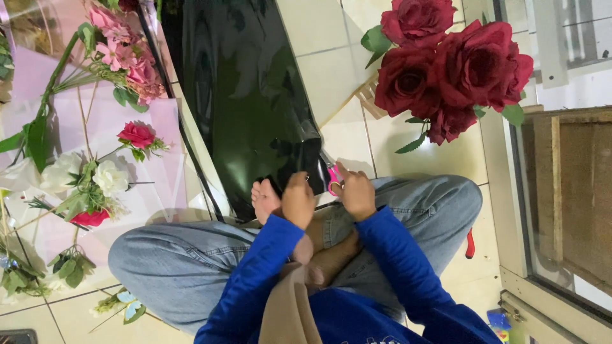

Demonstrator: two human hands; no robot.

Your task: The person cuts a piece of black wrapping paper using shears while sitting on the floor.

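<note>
A large glossy black wrapping sheet [245, 95] lies on the tiled floor and runs toward my crossed legs. My left hand [298, 199] pinches its near edge, just by my bare foot [264, 199]. My right hand [357, 192] grips pink-handled scissors [334, 179] at the sheet's near right corner, and the blades meet the sheet's edge. Both arms wear blue sleeves, and my legs are in blue jeans.
A bunch of dark red roses [449, 67] lies on the floor at the upper right. Pink wrapping paper [156, 175] on the left carries pink, white and red flowers with green stems. A small red tool [470, 243] lies beside my right knee. A wooden frame [561, 191] borders the right.
</note>
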